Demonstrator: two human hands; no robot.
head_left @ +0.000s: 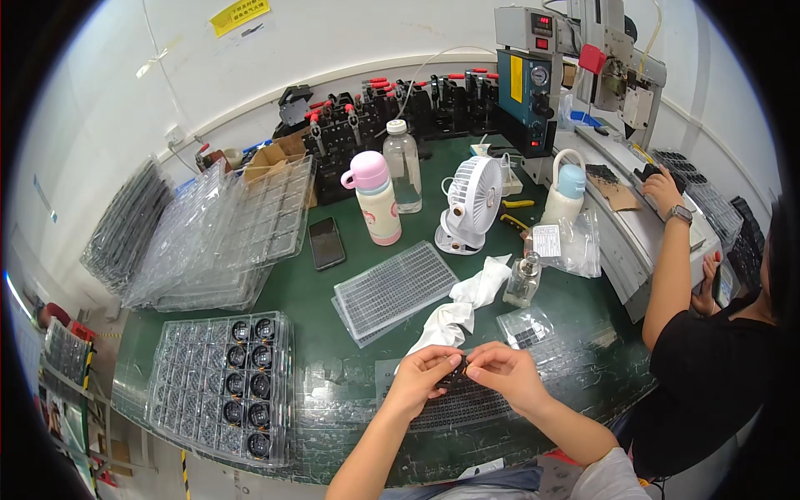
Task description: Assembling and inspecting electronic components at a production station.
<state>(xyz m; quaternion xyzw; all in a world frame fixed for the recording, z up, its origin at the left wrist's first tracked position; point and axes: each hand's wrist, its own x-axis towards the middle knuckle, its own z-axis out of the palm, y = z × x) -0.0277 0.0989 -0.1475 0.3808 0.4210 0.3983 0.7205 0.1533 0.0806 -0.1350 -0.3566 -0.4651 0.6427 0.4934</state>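
My left hand (423, 381) is closed around a small black round part (454, 375) with a bit of orange at its edge. Thumb and fingers of my right hand (510, 377) are pinched together against that part's right side; what lies between those fingertips is hidden. Under both hands lies a clear sheet with rows of small dark pieces (467, 412). Similar black rings (259, 414) fill the two right columns of a clear compartment tray (187, 392) to the left. Beyond my hands are a crumpled white cloth (446, 325) and a small clear bag of dark pieces (527, 329).
A glass dispenser bottle (522, 281), white fan (473, 200), pink-topped flask (377, 200), water bottle (403, 167) and phone (327, 243) stand or lie on the green table. Stacked clear trays (192, 233) rise at left. At right, a co-worker (708, 367) reaches toward a machine (612, 92).
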